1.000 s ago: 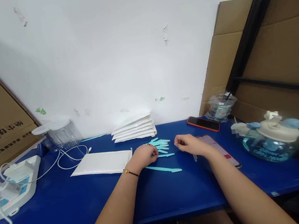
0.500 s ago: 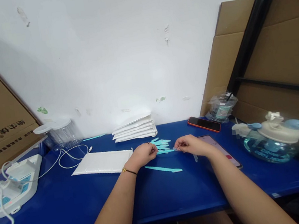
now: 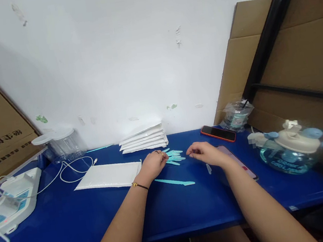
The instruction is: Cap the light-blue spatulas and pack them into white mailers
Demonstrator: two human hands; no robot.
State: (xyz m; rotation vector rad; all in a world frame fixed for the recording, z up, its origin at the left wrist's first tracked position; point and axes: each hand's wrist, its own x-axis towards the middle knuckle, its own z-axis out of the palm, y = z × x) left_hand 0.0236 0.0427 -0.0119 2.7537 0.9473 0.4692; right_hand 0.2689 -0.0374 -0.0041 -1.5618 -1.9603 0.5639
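My left hand rests curled on the blue table, its fingertips on a small pile of several light-blue plastic sticks. My right hand hovers just right of that pile with fingers bent and pinched together; what they hold, if anything, is too small to see. One longer light-blue stick lies alone on the table in front of my hands. A small clear piece lies beside my right wrist.
A white padded envelope lies left of my left hand, a stack of them by the wall. Two phones lie right, near a water jug. A white device, cable and clear jars stand left.
My left hand moved from a single stick up onto the pile of sticks. My right hand came close to it half a second ago and has drawn slightly apart again.
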